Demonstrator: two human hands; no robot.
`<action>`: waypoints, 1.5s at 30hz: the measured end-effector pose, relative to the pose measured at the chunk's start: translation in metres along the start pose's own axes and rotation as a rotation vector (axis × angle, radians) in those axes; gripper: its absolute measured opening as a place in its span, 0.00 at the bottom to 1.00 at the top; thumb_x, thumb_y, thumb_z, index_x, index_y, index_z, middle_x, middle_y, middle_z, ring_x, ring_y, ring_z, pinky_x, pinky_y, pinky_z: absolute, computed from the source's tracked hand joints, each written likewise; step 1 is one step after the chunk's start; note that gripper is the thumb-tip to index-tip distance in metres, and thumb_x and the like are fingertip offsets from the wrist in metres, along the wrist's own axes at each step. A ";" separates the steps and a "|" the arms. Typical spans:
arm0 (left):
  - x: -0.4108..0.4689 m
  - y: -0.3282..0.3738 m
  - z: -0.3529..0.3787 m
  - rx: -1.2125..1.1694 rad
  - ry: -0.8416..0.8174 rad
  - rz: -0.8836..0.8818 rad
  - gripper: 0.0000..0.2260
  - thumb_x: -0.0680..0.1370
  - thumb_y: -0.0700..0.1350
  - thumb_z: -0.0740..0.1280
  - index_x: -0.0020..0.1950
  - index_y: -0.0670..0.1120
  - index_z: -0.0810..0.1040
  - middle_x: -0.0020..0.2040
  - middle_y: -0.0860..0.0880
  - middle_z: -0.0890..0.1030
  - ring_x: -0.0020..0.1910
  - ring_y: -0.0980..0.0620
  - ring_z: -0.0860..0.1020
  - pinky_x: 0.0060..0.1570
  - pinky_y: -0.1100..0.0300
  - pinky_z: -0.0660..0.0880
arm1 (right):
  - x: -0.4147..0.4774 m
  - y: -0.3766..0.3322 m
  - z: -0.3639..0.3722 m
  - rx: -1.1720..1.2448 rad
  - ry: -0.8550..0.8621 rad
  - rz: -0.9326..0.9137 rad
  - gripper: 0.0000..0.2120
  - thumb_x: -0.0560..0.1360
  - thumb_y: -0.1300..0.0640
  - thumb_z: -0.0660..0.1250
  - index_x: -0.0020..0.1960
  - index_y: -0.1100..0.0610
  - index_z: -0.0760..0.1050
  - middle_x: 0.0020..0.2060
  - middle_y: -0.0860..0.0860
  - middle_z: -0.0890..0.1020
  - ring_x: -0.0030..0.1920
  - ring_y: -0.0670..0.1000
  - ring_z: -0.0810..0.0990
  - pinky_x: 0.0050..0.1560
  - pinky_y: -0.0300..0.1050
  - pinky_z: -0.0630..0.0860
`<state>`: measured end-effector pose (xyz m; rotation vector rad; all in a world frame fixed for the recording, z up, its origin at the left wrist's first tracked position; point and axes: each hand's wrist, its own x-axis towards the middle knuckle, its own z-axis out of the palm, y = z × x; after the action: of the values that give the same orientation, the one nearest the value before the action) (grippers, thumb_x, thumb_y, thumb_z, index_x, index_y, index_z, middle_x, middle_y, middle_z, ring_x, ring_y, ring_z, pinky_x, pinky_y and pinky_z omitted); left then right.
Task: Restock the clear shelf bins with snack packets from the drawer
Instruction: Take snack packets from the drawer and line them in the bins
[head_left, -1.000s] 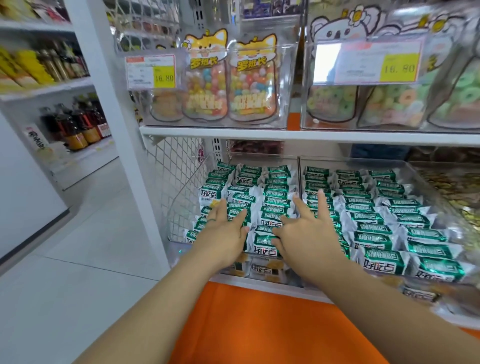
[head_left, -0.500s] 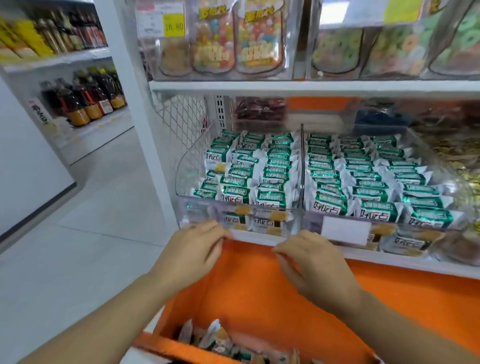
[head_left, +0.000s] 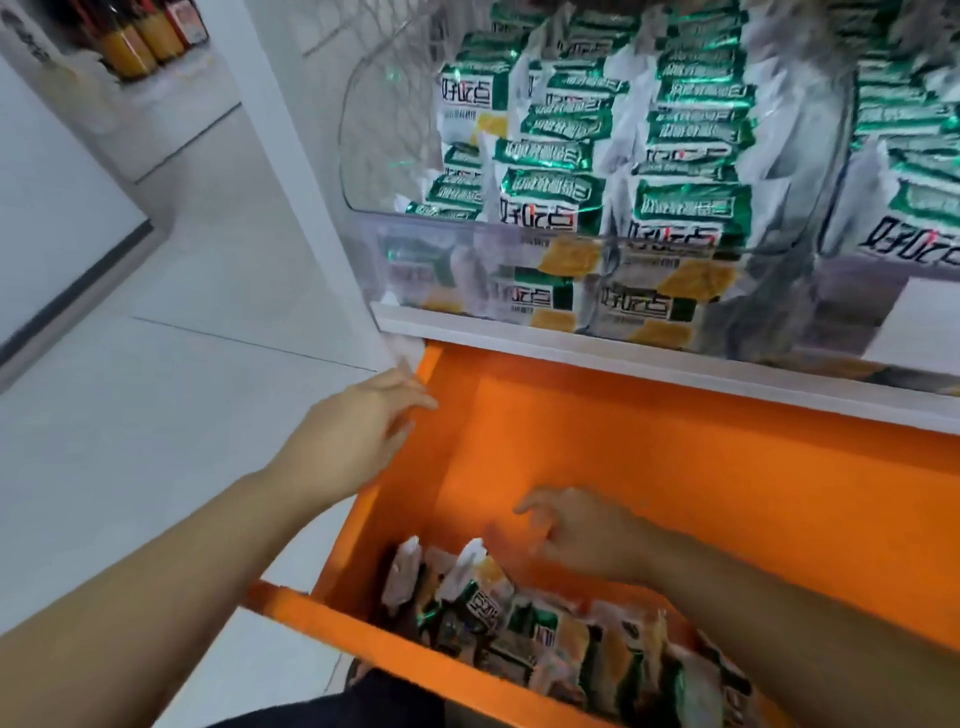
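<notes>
- Left hand (head_left: 363, 431): fingers extended and relaxed, nothing held. The fingertips lie at the upper end of the left side wall of the orange drawer (head_left: 727, 483), just under the white shelf edge (head_left: 571, 344). Motion blur prevents confirming contact with the wall.
- Right hand (head_left: 576, 535): inside the drawer, palm down, fingers spread and loosely curved, nothing gripped. It hovers over bare orange drawer surface, to the right of and nearer the camera than the left hand.
- Snack packets in the drawer (head_left: 519, 618): green-and-white wrappers with a yellow biscuit picture, standing crowded along the drawer's front wall. They sit directly below and in front of the right hand's fingertips, close but apart from them. They are well below the left hand.
- Clear shelf bin (head_left: 358, 171): above both hands, resting on the white shelf, its front wall directly over the drawer opening.
- Packets in the bin (head_left: 550, 200): same green-and-white type, stacked in overlapping rows, filling most of the bin to its front rim.
- Second clear bin (head_left: 831, 228): to the right of the first, above the right forearm, also holding green packets. A white label (head_left: 930, 317) is fixed on its front.
- White upright post (head_left: 291, 156): beyond the left hand, beside the first bin.
- Bottles (head_left: 140, 41): on a far shelf, well away to the left of both hands.
</notes>
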<state>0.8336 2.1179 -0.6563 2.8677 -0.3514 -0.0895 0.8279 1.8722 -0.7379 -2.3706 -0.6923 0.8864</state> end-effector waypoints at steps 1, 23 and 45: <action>0.001 -0.002 0.004 -0.013 0.013 0.004 0.13 0.79 0.40 0.64 0.61 0.52 0.79 0.64 0.56 0.75 0.62 0.55 0.74 0.55 0.65 0.67 | 0.007 0.000 0.008 0.029 -0.035 -0.013 0.24 0.77 0.54 0.67 0.71 0.52 0.67 0.64 0.51 0.76 0.54 0.48 0.77 0.52 0.38 0.70; 0.000 -0.004 0.016 -0.064 0.053 0.006 0.13 0.79 0.40 0.63 0.60 0.52 0.80 0.62 0.57 0.75 0.48 0.62 0.72 0.47 0.65 0.67 | -0.009 0.019 0.001 0.172 -0.460 0.198 0.16 0.74 0.54 0.70 0.36 0.46 0.63 0.31 0.43 0.67 0.24 0.39 0.67 0.28 0.35 0.63; 0.000 0.015 -0.015 0.213 -0.186 0.045 0.17 0.80 0.45 0.63 0.69 0.54 0.72 0.71 0.55 0.67 0.67 0.53 0.70 0.64 0.59 0.65 | -0.053 -0.001 -0.024 0.070 -0.343 0.139 0.16 0.72 0.57 0.70 0.50 0.42 0.67 0.42 0.57 0.78 0.31 0.50 0.71 0.30 0.45 0.65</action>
<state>0.8315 2.1071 -0.6377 3.0671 -0.4878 -0.3313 0.8099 1.8338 -0.6983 -2.2482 -0.6169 1.3759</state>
